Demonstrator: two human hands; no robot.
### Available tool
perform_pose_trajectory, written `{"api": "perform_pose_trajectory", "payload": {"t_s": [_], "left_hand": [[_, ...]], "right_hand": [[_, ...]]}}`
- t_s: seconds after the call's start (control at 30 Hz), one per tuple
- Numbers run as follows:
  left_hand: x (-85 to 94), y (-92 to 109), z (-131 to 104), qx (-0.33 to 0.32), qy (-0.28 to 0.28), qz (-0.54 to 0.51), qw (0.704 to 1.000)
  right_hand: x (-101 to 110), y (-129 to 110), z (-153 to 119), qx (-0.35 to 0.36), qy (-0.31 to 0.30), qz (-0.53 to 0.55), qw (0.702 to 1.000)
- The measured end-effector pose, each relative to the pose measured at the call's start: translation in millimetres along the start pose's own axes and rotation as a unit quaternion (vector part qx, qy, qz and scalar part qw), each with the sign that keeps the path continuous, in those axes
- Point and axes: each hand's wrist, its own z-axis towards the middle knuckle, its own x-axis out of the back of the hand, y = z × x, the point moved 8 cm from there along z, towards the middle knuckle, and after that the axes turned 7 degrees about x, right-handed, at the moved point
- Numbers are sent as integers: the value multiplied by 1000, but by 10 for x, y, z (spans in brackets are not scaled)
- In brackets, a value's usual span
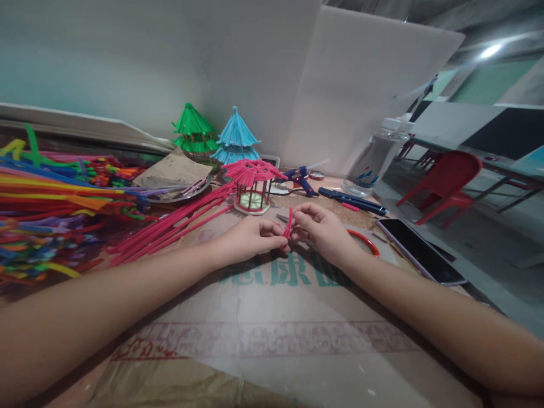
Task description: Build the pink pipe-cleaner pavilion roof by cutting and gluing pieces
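Between my two hands a short pink pipe cleaner piece [289, 222] stands up from the fingertips. My left hand [255, 241] pinches its lower end, and my right hand [321, 229] closes on it from the other side. Red-handled scissors [369, 242] lie partly under my right hand, their tip [282, 217] showing beyond the fingers. Just past my hands stands a small pavilion model [253, 187] with a pink roof, brown posts and a pale base. Long pink pipe cleaners [178, 224] lie to the left of it.
Behind stand a green-roofed model [193, 133] and a blue-roofed model [236, 139]. A blue glue gun [301, 180], a utility knife [352, 201], a water bottle [369, 158] and a phone [420, 252] lie or stand rightward. Bundles of coloured pipe cleaners [55, 198] fill the left. Printed cardboard [263, 309] covers the table.
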Motion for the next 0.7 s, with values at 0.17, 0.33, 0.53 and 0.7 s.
{"api": "perform_pose_trajectory", "payload": {"t_s": [0.17,0.33,0.53,0.7], "left_hand": [[32,-30,29,0,8,-27,1000],[44,-6,28,-10,4,12,1000],[57,45,21,-34,-11,33,999],[39,14,26,-20,-22,26,999]], "right_hand": [[-139,8,-46,-11,-62,-66,996],[-148,-5,-55,5,-69,-119,990],[-105,0,-57,7,-64,-137,988],[-84,38,-49,5,-60,-148,987]]}}
